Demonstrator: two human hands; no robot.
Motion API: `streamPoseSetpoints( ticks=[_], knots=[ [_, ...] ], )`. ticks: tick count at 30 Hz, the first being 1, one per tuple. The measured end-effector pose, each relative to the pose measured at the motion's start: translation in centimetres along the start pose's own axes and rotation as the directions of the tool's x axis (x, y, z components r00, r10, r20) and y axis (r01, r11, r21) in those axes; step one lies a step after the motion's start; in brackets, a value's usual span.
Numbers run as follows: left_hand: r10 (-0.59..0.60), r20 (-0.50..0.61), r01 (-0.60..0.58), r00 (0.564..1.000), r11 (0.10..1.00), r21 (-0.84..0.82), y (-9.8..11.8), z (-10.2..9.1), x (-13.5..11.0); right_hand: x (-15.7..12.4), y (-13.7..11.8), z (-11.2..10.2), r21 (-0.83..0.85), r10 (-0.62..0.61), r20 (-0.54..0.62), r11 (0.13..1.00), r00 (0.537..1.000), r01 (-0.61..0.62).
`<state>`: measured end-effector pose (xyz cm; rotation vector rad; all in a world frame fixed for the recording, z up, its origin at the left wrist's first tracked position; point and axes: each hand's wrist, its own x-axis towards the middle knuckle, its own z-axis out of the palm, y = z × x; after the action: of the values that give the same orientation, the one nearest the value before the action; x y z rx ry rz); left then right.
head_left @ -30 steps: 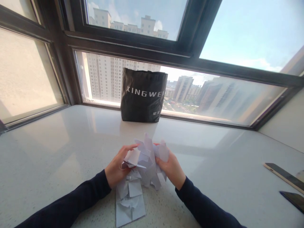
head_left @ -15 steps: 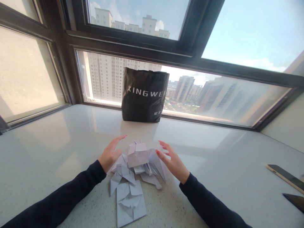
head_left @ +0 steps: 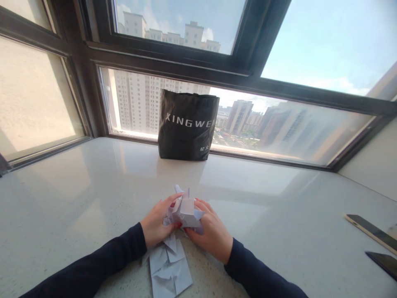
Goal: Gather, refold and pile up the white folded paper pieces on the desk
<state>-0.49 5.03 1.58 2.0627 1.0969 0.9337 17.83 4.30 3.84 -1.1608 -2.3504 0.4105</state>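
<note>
Several folded white papers point(head_left: 187, 207) are bunched between my two hands above the pale countertop. My left hand point(head_left: 159, 221) closes on the bunch from the left, thumb at the front and fingers behind. From the right, my right hand point(head_left: 209, 227) wraps round the same bunch, its thumb low at the front. A boxy folded piece faces me, and loose corners stick up behind it. Just below lies a flat folded sheet point(head_left: 170, 271) with creased flaps, partly under another folded piece. Parts of the papers are hidden by my fingers.
A black bag point(head_left: 187, 128) with white lettering stands at the back of the speckled white countertop point(head_left: 279, 231), against the window. At the right edge lie a phone-like slab point(head_left: 374, 234) and a dark, pointed object point(head_left: 383, 263). Dark window frames point(head_left: 173, 54) border the counter.
My hands, open and apart at either side of the paper pile before, have come together and gripped it. The spread papers are now squeezed into a tighter bunch. The flat sheet stays in front.
</note>
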Motion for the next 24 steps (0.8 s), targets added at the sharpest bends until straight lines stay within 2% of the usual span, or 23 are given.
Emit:
streamPoseSetpoints(
  ticks=[3,7,9,12,15,18,20,22,24],
  knots=[
    [0.024,-0.067,-0.036,0.997,0.981,-0.189,0.6,-0.6,0.3,0.4,0.4,-0.7,0.208,0.028,-0.156,0.978,0.987,0.005],
    [-0.048,-0.164,-0.030,0.985,0.896,-0.444,2.0,-1.6,0.5,0.6,0.7,-1.7,0.444,0.135,-0.324,0.896,0.936,0.024],
    [-0.088,-0.192,-0.027,0.977,0.850,-0.526,2.3,-2.3,0.6,0.7,0.9,-1.9,0.548,0.180,-0.343,0.836,0.922,0.041],
    [-0.158,-0.217,0.019,0.963,0.846,-0.532,1.8,-3.4,0.9,0.8,1.8,-1.8,0.606,0.225,-0.277,0.796,0.934,-0.012],
    [-0.202,-0.283,0.054,0.938,0.889,-0.455,0.7,-4.5,1.3,0.9,3.4,-1.6,0.486,0.263,-0.242,0.866,0.934,-0.117],
    [-0.199,-0.335,0.105,0.921,0.955,-0.276,0.1,-5.3,1.6,0.9,4.5,-1.7,0.275,0.262,-0.355,0.947,0.898,-0.167],
    [-0.199,-0.249,0.184,0.948,0.979,-0.083,0.2,-5.3,1.5,0.9,4.5,-2.0,0.172,0.208,-0.362,0.973,0.909,-0.154],
    [-0.207,-0.124,0.225,0.970,0.962,0.157,0.4,-4.8,1.0,0.7,3.9,-2.2,0.087,0.157,-0.269,0.987,0.950,-0.138],
    [-0.203,-0.053,0.208,0.978,0.907,0.365,0.6,-4.0,0.1,0.3,2.8,-2.2,-0.014,0.135,-0.136,0.990,0.981,-0.138]
  ],
)
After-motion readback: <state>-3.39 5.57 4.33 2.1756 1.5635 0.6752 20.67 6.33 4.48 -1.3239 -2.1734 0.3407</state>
